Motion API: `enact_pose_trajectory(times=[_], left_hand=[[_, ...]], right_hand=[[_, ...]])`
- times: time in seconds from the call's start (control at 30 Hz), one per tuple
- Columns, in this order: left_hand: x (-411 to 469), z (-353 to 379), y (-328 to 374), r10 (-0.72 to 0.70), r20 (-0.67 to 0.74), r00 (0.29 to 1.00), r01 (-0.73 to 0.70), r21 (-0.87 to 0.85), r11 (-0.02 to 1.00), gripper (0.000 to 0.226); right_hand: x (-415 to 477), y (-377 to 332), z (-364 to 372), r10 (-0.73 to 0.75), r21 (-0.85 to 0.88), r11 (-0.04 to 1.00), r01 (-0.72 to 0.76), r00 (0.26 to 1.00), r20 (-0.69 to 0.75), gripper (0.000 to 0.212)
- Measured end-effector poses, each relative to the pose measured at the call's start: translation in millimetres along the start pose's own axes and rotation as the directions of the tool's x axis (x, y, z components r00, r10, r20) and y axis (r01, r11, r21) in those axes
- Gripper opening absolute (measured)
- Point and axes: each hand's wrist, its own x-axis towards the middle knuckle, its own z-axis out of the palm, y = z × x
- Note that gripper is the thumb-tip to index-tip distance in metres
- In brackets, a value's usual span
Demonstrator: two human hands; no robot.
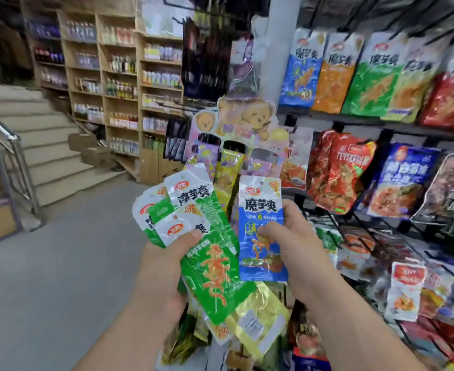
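In front of the snack display, well to the right of the stairs [46,145] and the wooden shelves [118,76], the person holds stock in both hands at chest height. The left hand [161,263] clamps a fan of green packets [209,269], thumb pressed on the front face and fingers curled behind. Several packets overlap loosely, and only the lower part of the fan is under the thumb. Risk: the slick film lets the upper left packets slide out and drop to the floor if the thumb eases or the wrist tilts. The blue packet [260,207] stands upright just beside the fan, its left edge touching or overlapping the green one. The right hand [295,242] pinches it at mid-height between thumb and fingers. Risk: a one-handed hang on a peg may miss the small top hole, which would bend the header. Gold packets [258,317] lie below both hands, and the hanging packets [346,172] crowd the rack at the right. Risk: a reaching forearm may knock these loose.
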Motion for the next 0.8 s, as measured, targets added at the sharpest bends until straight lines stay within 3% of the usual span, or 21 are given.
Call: enact_pose_trajectory(times=[0.13, 0.27, 0.47, 0.53, 0.67, 0.8], left_hand=[[6.7, 39.6, 30.1, 0.097, 0.045, 0.994, -0.096, -0.009, 0.995, 0.025], [18.7, 84.4, 54.7, 0.198, 0.104, 0.975, -0.199, 0.006, 0.980, 0.023], [41.9, 138.3, 81.8, 0.330, 0.144, 0.933, -0.327, -0.044, 0.944, 0.022], [50.0, 149.9, 88.8, 0.357, 0.134, 0.925, -0.352, -0.056, 0.934, 0.020], [65.6, 161.0, 101.5, 0.407, 0.110, 0.907, -0.402, -0.061, 0.914, 0.023], [76.0, 163.0, 108.9, 0.408, 0.111, 0.906, -0.401, -0.083, 0.912, 0.030]], right_hand=[[24.4, -48.7, -7.1, -0.125, -0.044, 0.991, 0.123, 0.991, -0.038, 0.012], [43.1, -104.9, -16.6, -0.258, -0.091, 0.964, 0.251, 0.963, -0.080, 0.008], [76.6, -181.2, -42.1, -0.361, -0.188, 0.924, 0.333, 0.922, -0.141, 0.026], [89.5, -199.9, -52.1, -0.402, -0.294, 0.891, 0.347, 0.903, -0.152, 0.046], [116.0, -225.3, -57.7, -0.501, -0.397, 0.826, 0.400, 0.844, -0.191, 0.018], [140.2, -247.3, -48.1, -0.526, -0.359, 0.827, 0.432, 0.821, -0.222, 0.028]])
